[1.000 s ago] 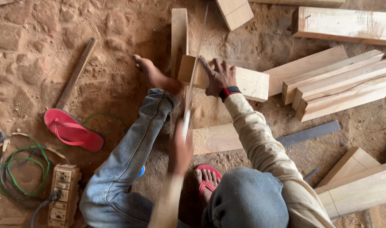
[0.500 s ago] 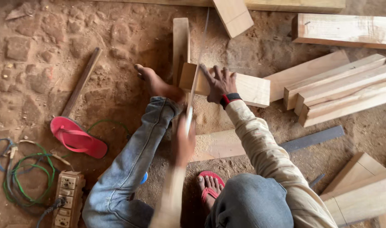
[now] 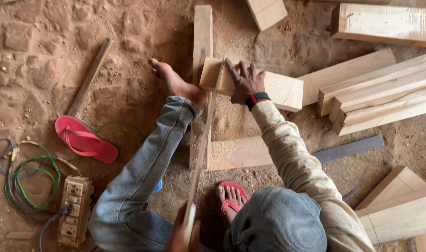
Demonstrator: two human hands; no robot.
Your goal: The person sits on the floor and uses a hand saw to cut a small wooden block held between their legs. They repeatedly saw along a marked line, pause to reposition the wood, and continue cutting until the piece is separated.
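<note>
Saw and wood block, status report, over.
Left hand shut on saw. Right hand spread flat on wood block. Blade lies across the block's left end. Bare foot sits close beside the blade.

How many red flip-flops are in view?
2: one flip-flop lies loose on the dirt at left; the other is worn on the foot at bottom centre.

Sandal [image 3: 84,140] lies left of sawn block [image 3: 278,88].
</note>
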